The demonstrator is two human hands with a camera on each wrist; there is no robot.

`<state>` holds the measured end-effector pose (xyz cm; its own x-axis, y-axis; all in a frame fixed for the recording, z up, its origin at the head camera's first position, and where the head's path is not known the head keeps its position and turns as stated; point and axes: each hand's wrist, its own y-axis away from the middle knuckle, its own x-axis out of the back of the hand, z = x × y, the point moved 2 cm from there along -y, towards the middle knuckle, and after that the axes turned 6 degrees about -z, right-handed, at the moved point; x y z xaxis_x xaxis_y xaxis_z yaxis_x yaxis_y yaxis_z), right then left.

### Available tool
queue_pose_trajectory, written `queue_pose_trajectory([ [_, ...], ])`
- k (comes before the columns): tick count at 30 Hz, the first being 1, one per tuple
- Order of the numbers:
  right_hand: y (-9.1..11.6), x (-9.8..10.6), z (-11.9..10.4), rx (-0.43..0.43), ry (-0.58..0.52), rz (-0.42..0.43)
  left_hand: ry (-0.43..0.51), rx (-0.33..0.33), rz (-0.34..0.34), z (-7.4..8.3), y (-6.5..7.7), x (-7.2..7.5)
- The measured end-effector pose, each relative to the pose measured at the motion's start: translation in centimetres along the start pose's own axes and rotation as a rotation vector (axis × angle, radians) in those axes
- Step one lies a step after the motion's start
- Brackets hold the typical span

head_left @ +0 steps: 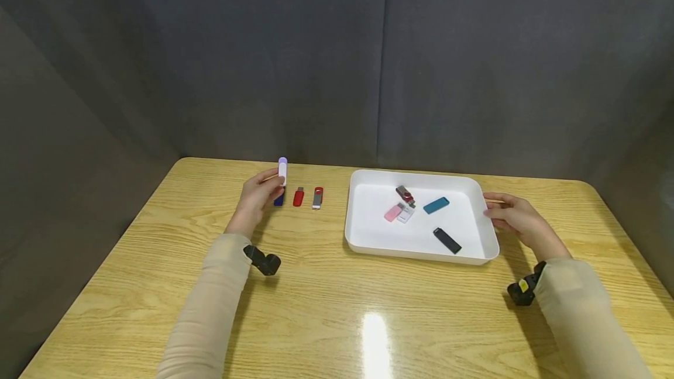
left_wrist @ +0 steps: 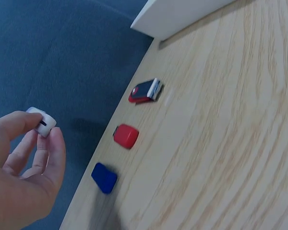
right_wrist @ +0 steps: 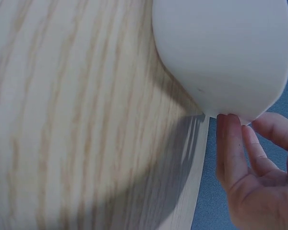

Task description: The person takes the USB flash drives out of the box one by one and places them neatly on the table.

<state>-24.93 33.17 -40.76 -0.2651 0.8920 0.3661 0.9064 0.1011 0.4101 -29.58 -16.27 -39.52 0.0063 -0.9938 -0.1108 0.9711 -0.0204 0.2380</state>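
Note:
Between thumb and fingers my left hand [head_left: 257,195] pinches a white and purple USB stick [head_left: 282,171], raised above the table near its back edge. Just below that hand lies a dark blue USB stick [left_wrist: 104,178], partly covered in the head view. Beside it in a row are a red USB stick [head_left: 298,196] and a red and silver swivel USB stick [head_left: 318,197]. My right hand [head_left: 518,219] grips the right end of a white tray [head_left: 416,254], thumb at the rim and fingers against the outer wall.
Inside the tray lie a dark red and silver USB stick [head_left: 405,194], a pink one [head_left: 394,212], a white one [head_left: 406,214], a teal one [head_left: 436,205] and a black one [head_left: 447,240]. A dark curtain [head_left: 337,63] hangs behind the wooden table [head_left: 316,297].

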Motion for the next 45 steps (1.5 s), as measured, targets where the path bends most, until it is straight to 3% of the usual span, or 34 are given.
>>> queue_pose_trajectory([
  [19,0.0,-0.2,0.1,0.003,-0.012,0.002,-0.086,0.037,0.072,-0.9,0.3,3.9],
  [29,-0.1,-0.1,0.1,-0.008,-0.008,0.002,-0.243,0.068,0.082,-1.5,0.3,4.6],
  [45,0.0,0.1,0.1,0.007,-0.02,0.004,-0.279,0.052,0.109,-2.6,-0.7,5.0],
])
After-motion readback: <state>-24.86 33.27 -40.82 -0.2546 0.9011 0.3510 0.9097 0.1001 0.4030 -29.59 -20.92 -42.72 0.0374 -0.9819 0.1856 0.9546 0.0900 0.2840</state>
